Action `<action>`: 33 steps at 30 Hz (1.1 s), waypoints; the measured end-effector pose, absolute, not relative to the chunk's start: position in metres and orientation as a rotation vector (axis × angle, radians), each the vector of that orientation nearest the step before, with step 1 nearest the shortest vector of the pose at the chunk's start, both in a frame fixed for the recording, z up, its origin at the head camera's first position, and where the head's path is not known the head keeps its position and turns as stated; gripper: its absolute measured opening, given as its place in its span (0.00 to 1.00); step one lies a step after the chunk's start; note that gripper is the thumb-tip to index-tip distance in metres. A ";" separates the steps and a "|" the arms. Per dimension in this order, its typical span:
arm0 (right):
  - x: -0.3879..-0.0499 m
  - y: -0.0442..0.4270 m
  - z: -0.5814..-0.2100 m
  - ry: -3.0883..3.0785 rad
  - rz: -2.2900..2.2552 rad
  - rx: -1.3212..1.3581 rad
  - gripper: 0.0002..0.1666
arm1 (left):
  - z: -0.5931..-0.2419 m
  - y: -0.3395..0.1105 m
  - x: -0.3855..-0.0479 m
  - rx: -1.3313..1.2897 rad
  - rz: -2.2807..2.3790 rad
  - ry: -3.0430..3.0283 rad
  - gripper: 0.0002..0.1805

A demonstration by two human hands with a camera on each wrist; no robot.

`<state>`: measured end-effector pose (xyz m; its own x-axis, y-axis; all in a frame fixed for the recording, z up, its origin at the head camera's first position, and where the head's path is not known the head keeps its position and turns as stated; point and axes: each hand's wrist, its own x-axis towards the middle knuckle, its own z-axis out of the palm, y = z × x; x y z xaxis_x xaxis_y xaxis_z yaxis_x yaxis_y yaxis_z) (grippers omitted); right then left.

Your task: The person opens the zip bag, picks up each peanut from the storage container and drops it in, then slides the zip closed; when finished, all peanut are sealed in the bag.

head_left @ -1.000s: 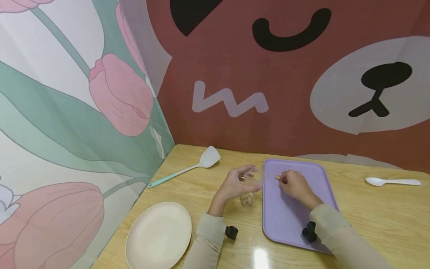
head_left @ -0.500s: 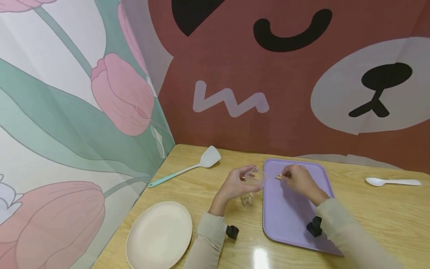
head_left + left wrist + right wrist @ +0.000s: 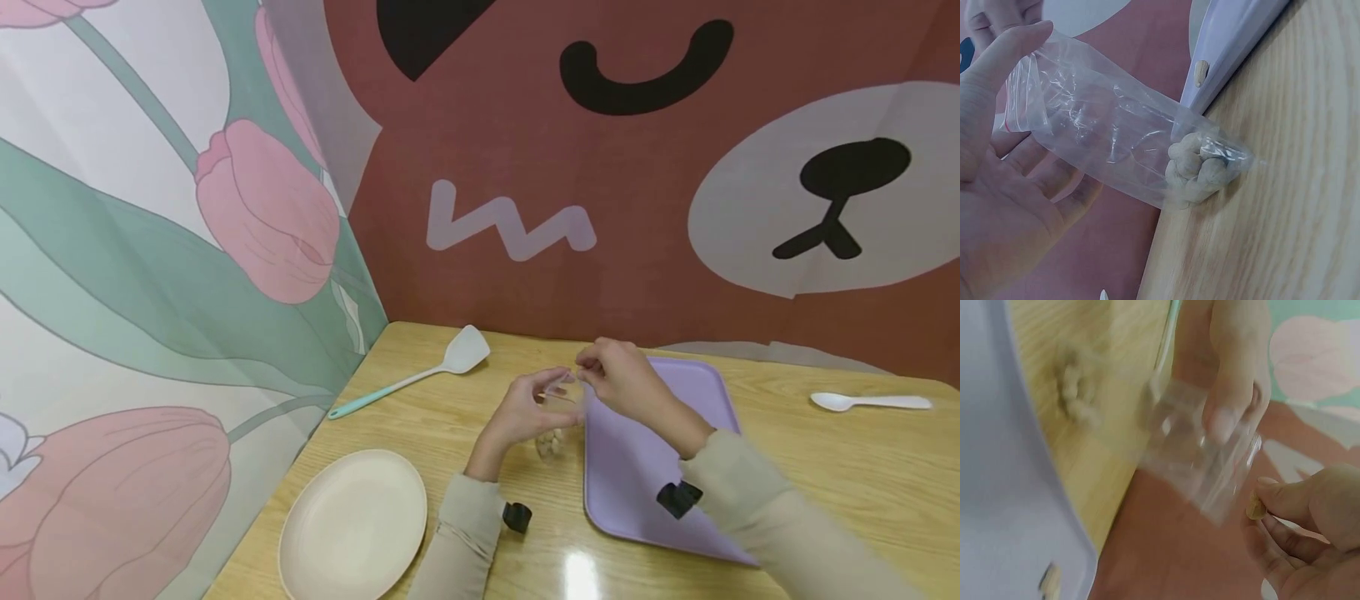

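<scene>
clear plastic bag [image 3: 1104,122] in its grip, the left hand [image 3: 517,412] likely holds it wide for access; the right hand [image 3: 618,377] pinches a nut-like piece [image 3: 1256,507].

A hand could pass between spatula [image 3: 452,363] and plate [image 3: 352,525]; the left hand [image 3: 519,412] (and its bag [image 3: 1110,119]) separates plate from tray [image 3: 630,492].
</scene>
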<state>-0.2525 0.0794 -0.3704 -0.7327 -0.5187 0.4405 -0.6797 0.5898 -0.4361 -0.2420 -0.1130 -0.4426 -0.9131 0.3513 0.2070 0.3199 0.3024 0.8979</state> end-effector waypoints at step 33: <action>-0.244 0.063 -0.373 -2.640 0.895 1.028 0.07 | -0.443 -0.115 -0.244 0.699 1.774 2.480 0.35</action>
<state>-0.2443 0.0633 -0.3735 -0.7478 -0.5597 0.3572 -0.6615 0.5822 -0.4726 -0.2437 -0.1153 -0.4428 -0.9001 0.3619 0.2427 0.3466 0.2571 0.9021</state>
